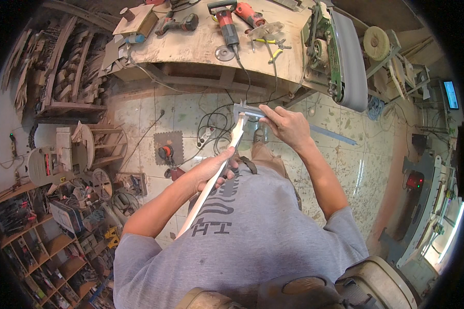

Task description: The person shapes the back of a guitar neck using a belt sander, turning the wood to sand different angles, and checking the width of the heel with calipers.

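My left hand [216, 170] is closed around a long, pale wooden strip [207, 193], which slants from beside my shirt up toward the middle of the view. Its far end looks shaped, with notches and curves. In my right hand [290, 130] is a metal caliper [251, 111], gripped between thumb and fingers. The caliper's jaws sit at the strip's far tip; whether they press on both sides of it I cannot tell. A blue-grey bar [334, 135] shows beyond my right hand, in line with the caliper.
Ahead stands a workbench [191, 51] bearing a cordless drill [176, 23], red power tools [226, 26] and yellow-handled pliers [276, 53]. A belt sander [348, 62] is at its right. Black cables [211, 126] and a sander [166, 152] lie on the tiled floor. Shelves [46, 252] fill the lower left.
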The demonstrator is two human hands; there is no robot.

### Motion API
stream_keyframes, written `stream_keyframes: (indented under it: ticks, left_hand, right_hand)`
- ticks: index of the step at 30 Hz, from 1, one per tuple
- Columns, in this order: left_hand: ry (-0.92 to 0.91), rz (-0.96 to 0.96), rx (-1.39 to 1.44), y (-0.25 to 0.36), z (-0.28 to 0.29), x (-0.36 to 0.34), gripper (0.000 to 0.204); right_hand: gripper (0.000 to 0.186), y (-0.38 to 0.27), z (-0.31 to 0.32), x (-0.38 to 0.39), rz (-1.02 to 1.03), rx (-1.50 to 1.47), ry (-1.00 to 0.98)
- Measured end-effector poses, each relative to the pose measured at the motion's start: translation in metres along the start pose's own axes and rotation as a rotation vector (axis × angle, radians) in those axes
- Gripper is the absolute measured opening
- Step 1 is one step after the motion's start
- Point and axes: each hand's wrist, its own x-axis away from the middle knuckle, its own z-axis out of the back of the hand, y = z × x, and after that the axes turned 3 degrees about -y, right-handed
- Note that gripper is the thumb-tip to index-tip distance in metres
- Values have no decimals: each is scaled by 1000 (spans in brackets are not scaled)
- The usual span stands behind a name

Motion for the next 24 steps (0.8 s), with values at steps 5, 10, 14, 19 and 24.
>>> stream_keyframes:
  ticks: [5,10,14,19,24]
  left_hand:
    - [-2,0,-18,0,1,-2,66]
    - [-16,20,60,2,1,-3,60]
    - [30,-33,47,7,5,-4,49]
    - [245,-308,-265,18,8,2,47]
    - [691,-542,-1280,10,4,-5,43]
  right_hand:
    - [31,1,1,0,-4,11,7]
    - [33,1,3,-2,-19,8,37]
    - [36,4,-5,1,-130,-12,239]
    - [39,-4,24,-13,-414,-282,385]
    - [39,-19,41,-14,-364,-231,307]
